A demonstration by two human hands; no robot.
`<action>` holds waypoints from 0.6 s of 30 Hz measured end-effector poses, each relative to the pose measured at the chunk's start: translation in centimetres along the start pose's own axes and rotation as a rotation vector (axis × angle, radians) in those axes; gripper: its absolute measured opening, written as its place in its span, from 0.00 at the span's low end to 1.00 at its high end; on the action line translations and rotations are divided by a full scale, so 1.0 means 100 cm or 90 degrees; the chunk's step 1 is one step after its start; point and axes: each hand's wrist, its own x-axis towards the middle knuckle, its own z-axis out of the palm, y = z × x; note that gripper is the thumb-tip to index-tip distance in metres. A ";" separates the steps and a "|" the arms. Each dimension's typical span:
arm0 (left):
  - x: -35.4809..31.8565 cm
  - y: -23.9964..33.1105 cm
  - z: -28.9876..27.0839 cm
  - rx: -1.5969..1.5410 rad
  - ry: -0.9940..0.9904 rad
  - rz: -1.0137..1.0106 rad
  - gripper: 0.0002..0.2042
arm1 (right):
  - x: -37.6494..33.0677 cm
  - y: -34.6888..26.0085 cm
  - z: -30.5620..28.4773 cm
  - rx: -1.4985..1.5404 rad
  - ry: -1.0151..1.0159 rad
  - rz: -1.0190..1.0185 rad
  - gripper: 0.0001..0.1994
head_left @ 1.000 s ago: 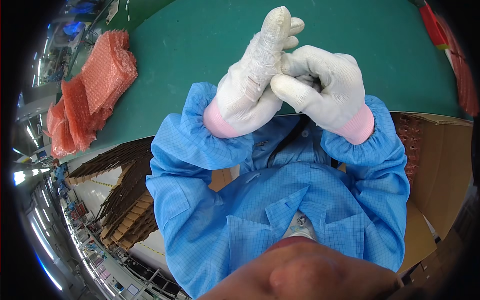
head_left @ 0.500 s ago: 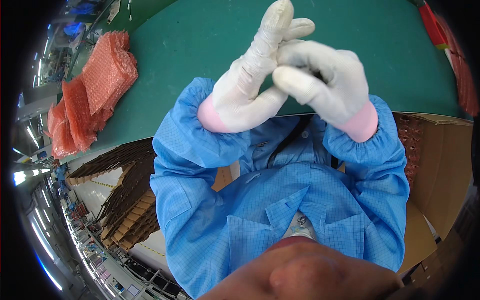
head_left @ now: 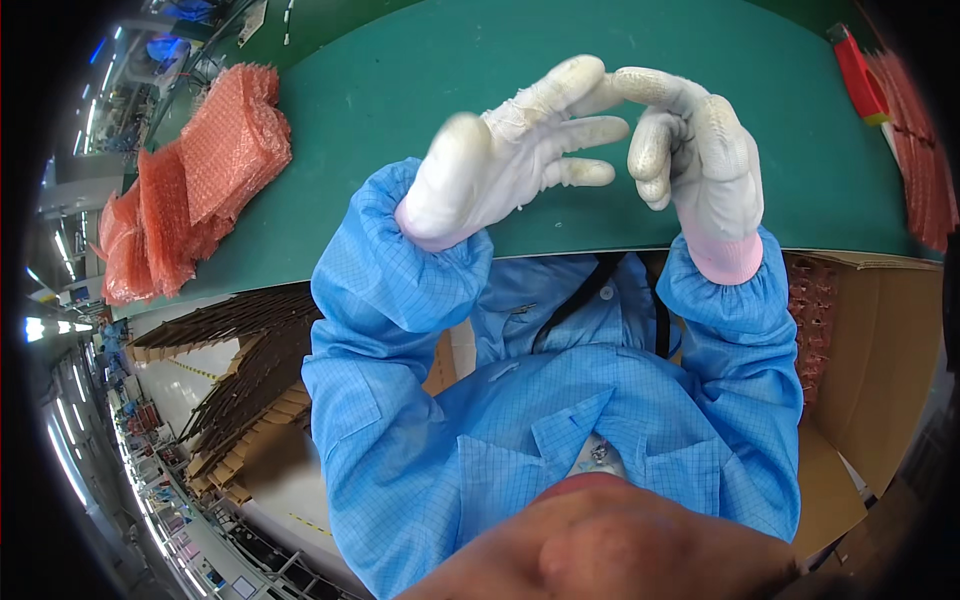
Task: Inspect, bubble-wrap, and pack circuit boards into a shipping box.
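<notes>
Nearest, two blue sleeves point(head_left: 380, 290) rise over the near edge of the green table point(head_left: 400, 90). Above that edge, the left hand point(head_left: 505, 160) in a white glove spreads flat; the right hand point(head_left: 700, 150), also gloved, curls loosely, fingertips meeting the left's, holding nothing. Beyond, green surface lies open. At the table's far left sits one heap of pink bubble bags point(head_left: 190, 180).

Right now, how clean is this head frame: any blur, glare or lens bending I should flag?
Head view: strong fisheye bending, the green mat's near edge curves and black vignette fills the corners; the left hand shows slight motion blur at the thumb, the right hand is sharper; light is even with soft shadows; bright light streaks smear at the left rim; a blurred skin-toned shape blocks the bottom.
</notes>
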 end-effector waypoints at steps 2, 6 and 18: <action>-0.004 0.008 -0.005 -0.015 -0.002 -0.021 0.34 | 0.002 -0.002 0.004 0.033 0.004 0.044 0.29; -0.012 0.041 -0.022 0.146 0.046 -0.104 0.37 | 0.003 -0.009 -0.004 -0.058 0.003 0.062 0.28; -0.026 0.125 -0.162 0.730 0.583 -0.076 0.32 | 0.019 0.005 -0.090 -0.179 0.085 0.166 0.20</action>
